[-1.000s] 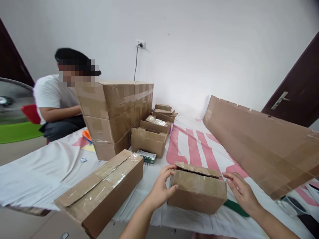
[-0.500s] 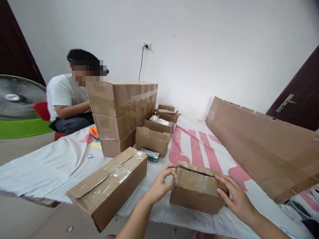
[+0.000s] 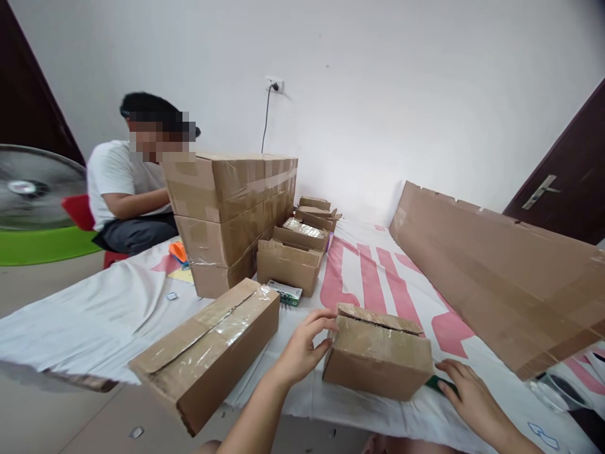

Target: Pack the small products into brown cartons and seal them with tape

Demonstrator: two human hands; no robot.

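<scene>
A small cardboard box (image 3: 378,366) stands at the table's front edge, its top flaps nearly closed with a narrow gap along the back. My left hand (image 3: 302,347) is at the box's left end, fingers curved and apart, fingertips against its upper corner. To the right of the box, my right hand (image 3: 467,391) has its thumb and fingers on a flat dark green object (image 3: 437,383) lying on the cloth. The box and my fingers partly hide that object, so its kind is unclear. A longer taped cardboard box (image 3: 212,347) lies to the left, overhanging the front edge.
Stacked taped cartons (image 3: 227,214) rise at the back left. Beside them stand open boxes (image 3: 290,265) in a row and a small green-and-white packet (image 3: 286,293). A tall cardboard panel (image 3: 491,277) leans on the right, near a clear cup (image 3: 558,391). A person (image 3: 132,183) sits at the left.
My right hand has left the box's top right corner and moved down and right to the green object, which now shows. My left hand stays at the box's left end.
</scene>
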